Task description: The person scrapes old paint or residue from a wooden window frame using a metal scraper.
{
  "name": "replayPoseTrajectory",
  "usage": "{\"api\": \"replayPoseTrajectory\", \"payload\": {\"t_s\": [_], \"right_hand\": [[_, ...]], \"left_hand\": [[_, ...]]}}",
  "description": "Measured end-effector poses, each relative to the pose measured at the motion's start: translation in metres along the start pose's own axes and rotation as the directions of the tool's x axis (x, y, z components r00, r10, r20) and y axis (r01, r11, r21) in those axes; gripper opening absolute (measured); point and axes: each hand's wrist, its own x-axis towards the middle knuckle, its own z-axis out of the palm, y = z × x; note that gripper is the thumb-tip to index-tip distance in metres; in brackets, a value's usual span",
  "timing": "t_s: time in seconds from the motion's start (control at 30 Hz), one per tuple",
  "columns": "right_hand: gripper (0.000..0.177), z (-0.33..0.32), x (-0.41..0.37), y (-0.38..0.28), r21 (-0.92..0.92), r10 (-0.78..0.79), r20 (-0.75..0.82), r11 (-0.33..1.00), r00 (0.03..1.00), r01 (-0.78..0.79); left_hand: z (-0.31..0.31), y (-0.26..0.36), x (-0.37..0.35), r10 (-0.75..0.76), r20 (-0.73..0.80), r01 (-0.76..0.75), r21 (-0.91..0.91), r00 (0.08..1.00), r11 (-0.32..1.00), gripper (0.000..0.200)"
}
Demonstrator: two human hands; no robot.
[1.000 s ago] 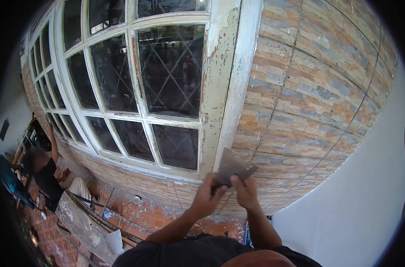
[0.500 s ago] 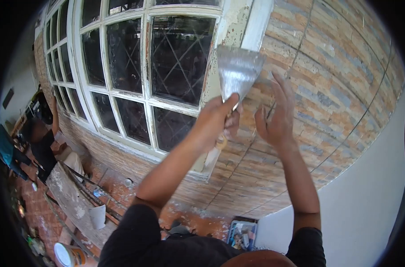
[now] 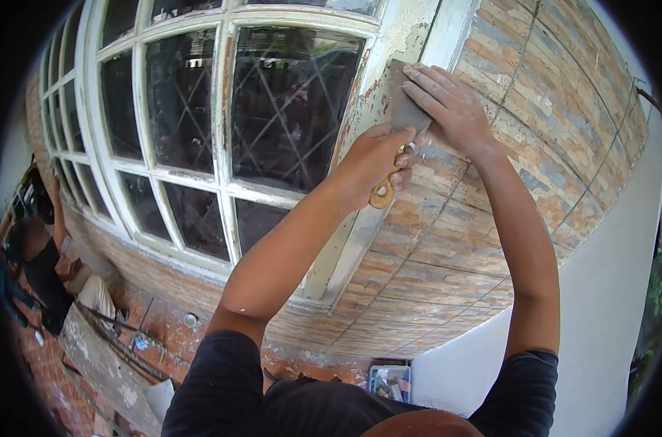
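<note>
My left hand (image 3: pixel 375 164) is closed around the handle (image 3: pixel 382 194) of a wide paint scraper, whose pale brown end with a hole shows below the fingers. The scraper's grey metal blade (image 3: pixel 407 109) lies against the white window frame (image 3: pixel 378 102), where the paint is chipped and flaking. With fingers stretched out flat, my right hand (image 3: pixel 451 109) rests on the right side of the blade and partly covers it. The blade's far edge is partly hidden under those fingertips.
Stone-patterned tiles (image 3: pixel 549 138) cover the wall right of the window panes (image 3: pixel 294 109). Below stand a paint-splashed plank (image 3: pixel 105 364) and a plastic bin (image 3: pixel 389 380) holding several items. Another person (image 3: pixel 47 269) sits at the far left, one arm raised to the wall.
The scraper has gone from raised in front of the wall to lying on the frame. My right hand, earlier apart from it, now lies flat on the blade.
</note>
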Motion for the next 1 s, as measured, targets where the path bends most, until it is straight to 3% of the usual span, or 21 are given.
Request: {"api": "replayPoseTrajectory", "payload": {"t_s": [0.3, 0.37, 0.47, 0.73, 0.83, 1.0], "right_hand": [[0.052, 0.006, -0.002, -0.001, -0.085, 0.048, 0.064, 0.995, 0.997, -0.042], [0.051, 0.008, 0.0, -0.001, -0.094, 0.051, 0.05, 0.994, 0.997, -0.047], [0.051, 0.011, 0.003, -0.007, -0.099, 0.069, 0.022, 0.993, 0.997, -0.066], [0.055, 0.016, -0.003, -0.001, -0.14, 0.052, 0.002, 0.989, 0.999, -0.051], [0.054, 0.019, -0.002, 0.001, -0.059, 0.037, -0.047, 0.998, 0.998, -0.039], [0.048, 0.026, -0.007, 0.011, -0.143, 0.074, -0.179, 0.985, 0.981, -0.101]], "left_hand": [[-0.012, 0.011, 0.016, -0.135, 0.099, 0.146, -0.115, 0.986, 0.983, 0.024], [-0.012, 0.009, 0.019, -0.091, 0.036, 0.092, -0.045, 0.995, 0.995, 0.024], [-0.017, 0.014, 0.022, -0.091, 0.06, 0.093, -0.027, 0.994, 0.995, 0.023], [-0.013, 0.004, 0.026, -0.089, 0.086, 0.096, -0.078, 0.992, 0.992, 0.026], [-0.017, 0.009, 0.024, -0.078, 0.097, 0.083, -0.046, 0.992, 0.996, 0.026], [-0.004, 0.011, 0.043, -0.008, 0.093, 0.008, 0.0, 0.996, 1.0, 0.026]]}}
